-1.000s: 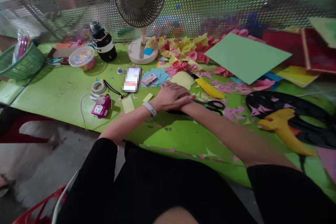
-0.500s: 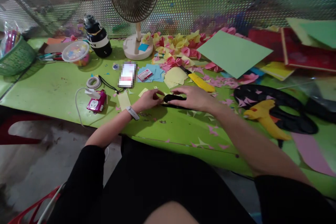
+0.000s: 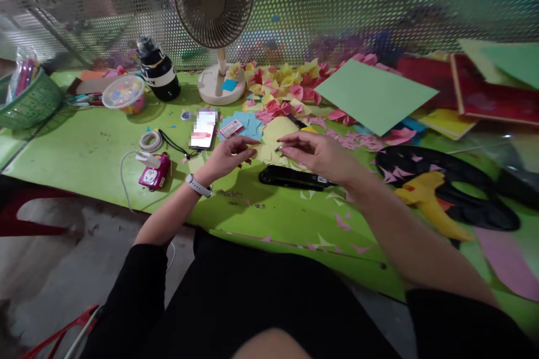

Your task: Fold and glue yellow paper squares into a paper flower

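Observation:
A black stapler lies on the green table in front of me, just below my hands. My left hand is above the table at the stapler's left end, thumb and fingers bent towards a pale yellow paper piece, which they seem to pinch at its edge. From the other side my right hand reaches in, thumb and forefinger apart, fingertips near that same paper. Behind lies a stack of pale yellow paper, which blends with the piece between my hands.
Blue paper squares, a phone and tape lie to the left, near a pink power adapter. Folded paper flowers are heaped by a fan. At right are a yellow glue gun and a black tray.
My right hand has let go of the stapler, which now lies on the table, and has moved slightly up. My left hand has shifted a little left. The view has tilted slightly.

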`<state>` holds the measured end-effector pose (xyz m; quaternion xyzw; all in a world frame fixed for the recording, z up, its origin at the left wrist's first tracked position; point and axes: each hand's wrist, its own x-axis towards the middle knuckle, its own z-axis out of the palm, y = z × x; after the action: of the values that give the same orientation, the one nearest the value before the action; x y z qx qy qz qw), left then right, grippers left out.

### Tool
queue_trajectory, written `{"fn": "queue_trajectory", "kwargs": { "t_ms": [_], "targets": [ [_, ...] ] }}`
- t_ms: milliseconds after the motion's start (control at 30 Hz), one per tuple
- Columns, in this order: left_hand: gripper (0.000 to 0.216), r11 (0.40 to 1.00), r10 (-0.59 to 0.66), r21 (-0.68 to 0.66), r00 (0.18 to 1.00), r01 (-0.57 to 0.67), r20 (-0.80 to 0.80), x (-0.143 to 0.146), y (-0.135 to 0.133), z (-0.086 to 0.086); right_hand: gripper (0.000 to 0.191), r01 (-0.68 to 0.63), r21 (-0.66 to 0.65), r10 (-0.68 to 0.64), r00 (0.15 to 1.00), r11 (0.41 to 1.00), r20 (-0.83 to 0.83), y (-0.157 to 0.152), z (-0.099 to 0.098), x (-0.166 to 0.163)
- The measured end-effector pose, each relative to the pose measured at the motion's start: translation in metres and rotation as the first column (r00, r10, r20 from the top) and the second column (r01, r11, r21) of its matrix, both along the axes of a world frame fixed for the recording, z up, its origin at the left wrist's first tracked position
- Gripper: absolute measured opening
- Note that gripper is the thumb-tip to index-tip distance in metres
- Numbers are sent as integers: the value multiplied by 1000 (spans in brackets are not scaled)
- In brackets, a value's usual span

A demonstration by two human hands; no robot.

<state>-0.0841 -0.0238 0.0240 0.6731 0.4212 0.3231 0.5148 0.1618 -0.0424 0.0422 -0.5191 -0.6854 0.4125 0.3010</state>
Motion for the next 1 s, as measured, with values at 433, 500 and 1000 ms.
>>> {"fn": "queue_trajectory", "kwargs": {
  "t_ms": [433, 500, 1000],
  "targets": [
    [44, 937, 147, -350, 920, -11, 363, 21, 2, -16, 37, -33, -123, 0, 966, 992, -258, 14, -13, -14],
    [44, 937, 141, -349, 916, -2, 375, 18, 2, -19, 36, -86, -183, 27, 953, 979, -302, 16, -17, -13],
    [45, 952, 103, -306, 912, 25, 397, 18, -3, -19, 33, -137, -296, 4, 913, 945, -409, 13, -18, -13]
  ]
}}
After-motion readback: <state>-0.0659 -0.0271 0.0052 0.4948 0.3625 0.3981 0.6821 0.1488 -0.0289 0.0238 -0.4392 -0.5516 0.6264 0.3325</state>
